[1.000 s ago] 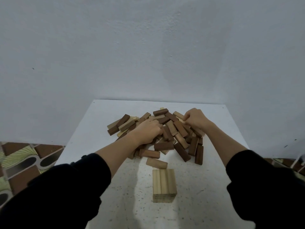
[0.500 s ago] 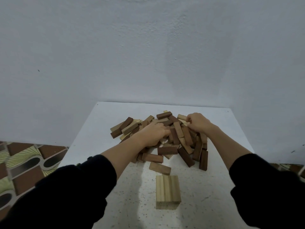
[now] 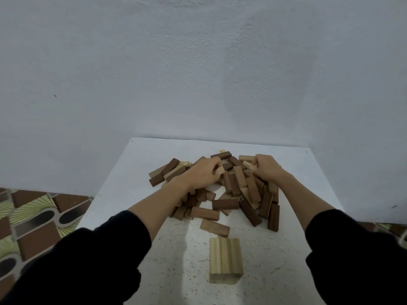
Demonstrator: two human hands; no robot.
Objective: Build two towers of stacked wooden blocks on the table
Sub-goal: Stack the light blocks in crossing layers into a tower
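Note:
A loose pile of dark and light wooden blocks [image 3: 240, 190] lies in the middle of the white table [image 3: 141, 172]. My left hand [image 3: 202, 173] is in the pile, fingers curled round a light block [image 3: 220, 171]. At the pile's far right, my right hand [image 3: 267, 167] grips another light block [image 3: 249, 165]. A low stack of light blocks [image 3: 225, 263], three side by side on top, stands near the table's front edge. A single light block [image 3: 214, 227] lies between the stack and the pile.
A plain wall rises right behind the table. The table's left edge drops to a patterned tiled floor [image 3: 33, 216]. Bare tabletop lies to the left and right of the stack.
Both hands have closed on light blocks in the pile, which now show between the fingers. The view has tilted slightly, so the table sits lower in frame.

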